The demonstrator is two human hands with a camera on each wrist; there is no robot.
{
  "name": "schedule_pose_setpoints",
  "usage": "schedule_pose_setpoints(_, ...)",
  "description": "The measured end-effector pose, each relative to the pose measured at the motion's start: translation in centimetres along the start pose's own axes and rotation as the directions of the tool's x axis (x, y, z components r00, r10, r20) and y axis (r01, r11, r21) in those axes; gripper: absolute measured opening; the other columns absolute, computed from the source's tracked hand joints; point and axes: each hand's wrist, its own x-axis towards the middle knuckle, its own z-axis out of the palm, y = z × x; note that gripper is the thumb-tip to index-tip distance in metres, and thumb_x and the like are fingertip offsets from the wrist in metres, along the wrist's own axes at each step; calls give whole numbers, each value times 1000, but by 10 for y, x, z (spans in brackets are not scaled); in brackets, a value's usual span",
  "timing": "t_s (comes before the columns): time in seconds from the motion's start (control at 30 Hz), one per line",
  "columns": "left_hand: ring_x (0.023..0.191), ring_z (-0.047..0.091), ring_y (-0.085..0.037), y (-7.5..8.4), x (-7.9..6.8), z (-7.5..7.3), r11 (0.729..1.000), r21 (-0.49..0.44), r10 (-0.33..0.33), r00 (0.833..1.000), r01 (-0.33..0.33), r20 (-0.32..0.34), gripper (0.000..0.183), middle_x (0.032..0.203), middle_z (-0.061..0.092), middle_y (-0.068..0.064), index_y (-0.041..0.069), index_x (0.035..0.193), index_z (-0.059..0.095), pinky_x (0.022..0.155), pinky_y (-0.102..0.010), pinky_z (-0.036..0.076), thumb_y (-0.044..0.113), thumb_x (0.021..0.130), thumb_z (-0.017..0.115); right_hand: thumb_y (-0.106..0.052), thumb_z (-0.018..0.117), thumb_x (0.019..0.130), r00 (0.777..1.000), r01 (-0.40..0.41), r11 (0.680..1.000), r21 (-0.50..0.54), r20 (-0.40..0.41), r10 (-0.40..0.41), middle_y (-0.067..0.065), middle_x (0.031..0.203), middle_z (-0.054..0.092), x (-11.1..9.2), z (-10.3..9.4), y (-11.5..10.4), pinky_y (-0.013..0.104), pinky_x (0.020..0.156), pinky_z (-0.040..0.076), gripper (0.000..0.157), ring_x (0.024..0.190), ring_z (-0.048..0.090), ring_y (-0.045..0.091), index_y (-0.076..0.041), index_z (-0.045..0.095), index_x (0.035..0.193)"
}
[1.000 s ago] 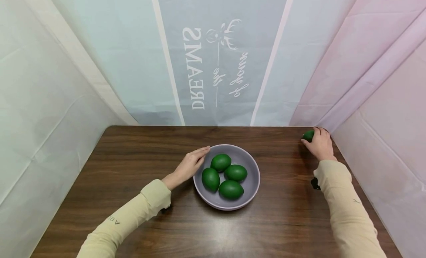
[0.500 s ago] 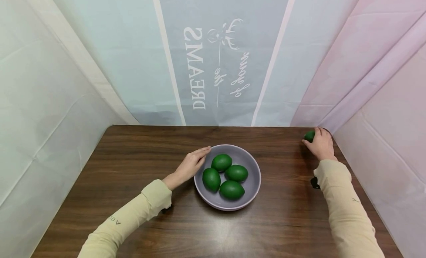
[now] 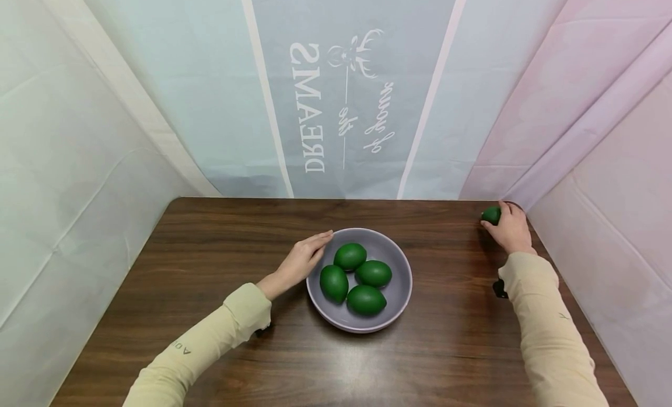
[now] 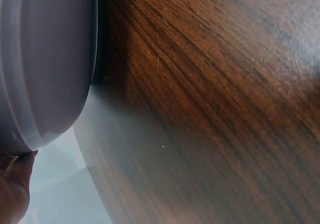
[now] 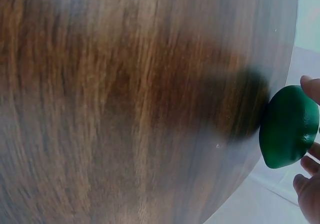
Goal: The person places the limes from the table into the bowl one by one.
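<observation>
A grey-purple bowl stands mid-table with several smooth green limes in it. My left hand rests against the bowl's left rim, its fingers nearly straight along the edge. From the left wrist view, fingertips touch the rim of the bowl at the lower left. At the table's far right corner, my right hand grips another lime between thumb and fingers. That lime shows a pointed end in the right wrist view, with the thumb on one side and fingers on the other. The palm is hidden.
The brown wood-grain table meets a pale blue cloth wall at its back edge. White cloth walls flank it left and right; the right one stands close to my right hand.
My right hand has shifted slightly to the right with the lime in its grip. My left hand stays at the bowl's rim, and the limes in the bowl lie as before.
</observation>
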Motion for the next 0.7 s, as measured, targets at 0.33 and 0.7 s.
schedule_pose_setpoints(0.33, 119, 48, -21, -1, 0, 0, 1000, -4, 0, 1000, 0, 5, 36, 132, 50, -8, 2, 126, 54, 92, -34, 45, -1, 90, 52, -31, 53, 90, 998, -45, 999, 11, 35, 45, 39, 129, 22, 0, 4, 2, 65, 85, 31, 70, 115, 23, 55, 11, 23, 137)
schedule_pose_setpoints(0.7, 120, 48, -21, 0, 0, 0, 1000, -4, -11, 1000, 12, 15, 36, 132, 50, -8, 2, 126, 54, 93, -35, 44, -1, 90, 52, -27, 56, 89, 995, -46, 999, -7, 83, 47, 43, 119, 23, -1, 4, -3, 65, 81, 33, 69, 106, 27, 58, 16, 23, 131)
